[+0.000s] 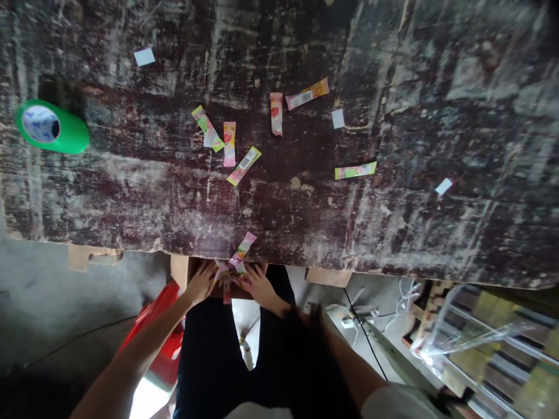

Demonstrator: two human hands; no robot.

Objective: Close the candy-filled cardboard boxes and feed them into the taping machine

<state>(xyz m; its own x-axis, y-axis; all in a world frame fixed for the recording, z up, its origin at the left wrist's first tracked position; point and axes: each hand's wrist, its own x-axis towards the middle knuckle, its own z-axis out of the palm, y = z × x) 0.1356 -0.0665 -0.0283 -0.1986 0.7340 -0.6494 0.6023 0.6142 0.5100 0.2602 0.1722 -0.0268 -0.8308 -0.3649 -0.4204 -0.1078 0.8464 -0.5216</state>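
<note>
At the table's near edge, my left hand (201, 283) and my right hand (259, 285) close in from both sides on a small bunch of stick sachets (226, 290). My fingers are curled against the sachets, and the fingertips are partly hidden among them. One pink and green sachet (243, 248) sticks out from the bunch over the table edge. Below my hands, partly under the tabletop, is a brown cardboard box (179, 270). Farther in on the table lie loose sachets, among them a green one (207, 128), an orange-pink one (229, 144) and a lime-edged one (244, 166).
More sachets lie right of centre, including a red-pink one (276, 113) and a green one (355, 170). A green tape roll (65, 129) is at the left of the worn table (288, 215). White paper pieces (144, 56) are scattered about. A red bag (161, 323) is below left.
</note>
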